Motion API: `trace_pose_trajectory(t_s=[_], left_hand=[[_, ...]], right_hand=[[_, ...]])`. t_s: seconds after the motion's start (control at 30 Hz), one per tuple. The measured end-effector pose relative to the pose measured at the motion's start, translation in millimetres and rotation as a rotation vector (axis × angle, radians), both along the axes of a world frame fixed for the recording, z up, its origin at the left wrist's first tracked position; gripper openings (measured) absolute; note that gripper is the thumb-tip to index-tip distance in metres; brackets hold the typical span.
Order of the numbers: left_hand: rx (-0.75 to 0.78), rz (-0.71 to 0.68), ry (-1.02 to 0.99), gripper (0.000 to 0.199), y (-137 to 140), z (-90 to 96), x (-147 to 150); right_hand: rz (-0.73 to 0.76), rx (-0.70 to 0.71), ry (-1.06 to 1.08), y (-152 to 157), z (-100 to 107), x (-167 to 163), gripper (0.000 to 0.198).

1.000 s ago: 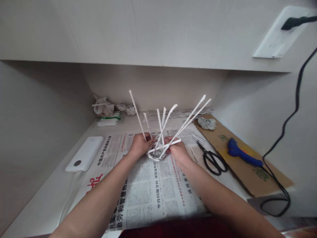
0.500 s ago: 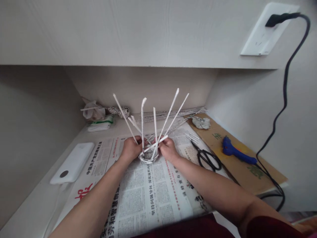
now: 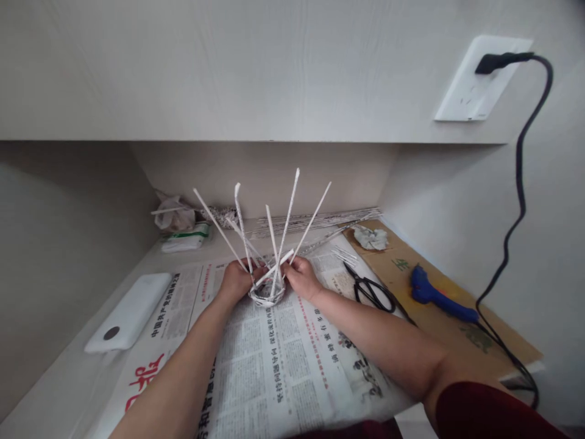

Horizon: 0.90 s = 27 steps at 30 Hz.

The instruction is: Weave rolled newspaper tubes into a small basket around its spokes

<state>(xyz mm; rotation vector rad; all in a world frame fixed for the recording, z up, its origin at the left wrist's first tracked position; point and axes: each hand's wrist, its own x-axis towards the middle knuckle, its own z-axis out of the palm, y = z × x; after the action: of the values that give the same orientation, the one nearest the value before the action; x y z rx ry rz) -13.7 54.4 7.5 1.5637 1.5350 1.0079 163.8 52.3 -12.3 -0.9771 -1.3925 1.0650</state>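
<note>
A small round basket of rolled white newspaper [image 3: 267, 300], its paper rods [image 3: 289, 210] splayed upward, is gripped at opposite sides by the left hand [image 3: 235, 281] and right hand [image 3: 301, 277], seemingly for steadiness, over a printed newspaper sheet [image 3: 247, 363]; rightward room is bounded by black-handled scissors [image 3: 361, 281] and brown cardboard [image 3: 432, 323], leftward by a white power bank [image 3: 132, 312]
</note>
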Motion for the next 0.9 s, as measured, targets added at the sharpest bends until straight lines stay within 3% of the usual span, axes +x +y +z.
trace_pose_trajectory(t_s=[0.2, 0.47, 0.6, 0.7, 0.77, 0.9], left_hand=[[0.017, -0.034, 0.017, 0.03, 6.2, -7.3, -1.4], [0.052, -0.051, -0.001, 0.031, -1.6, -2.4, -3.2], [0.094, -0.035, 0.101, 0.026, -3.6, 1.0, -1.5], [0.122, -0.032, 0.152, 0.022, -5.7, 2.5, 0.6], [0.137, -0.037, 0.179, 0.02, -7.6, 3.4, 2.4], [0.149, -0.065, 0.182, 0.018, -10.9, 6.9, 6.3]], right_hand=[[0.005, -0.046, 0.034, 4.7, -3.1, 0.0, 0.027], [-0.024, -0.257, 0.23, -5.8, 18.1, 2.6, 0.026], [0.169, -0.345, 0.235, -16.8, 38.5, 13.4, 0.036], [0.31, -0.41, 0.263, -24.5, 51.5, 20.7, 0.056], [0.287, -0.465, 0.284, -26.5, 52.9, 22.3, 0.06], [0.072, -0.441, 0.181, -23.1, 38.9, 17.3, 0.03]])
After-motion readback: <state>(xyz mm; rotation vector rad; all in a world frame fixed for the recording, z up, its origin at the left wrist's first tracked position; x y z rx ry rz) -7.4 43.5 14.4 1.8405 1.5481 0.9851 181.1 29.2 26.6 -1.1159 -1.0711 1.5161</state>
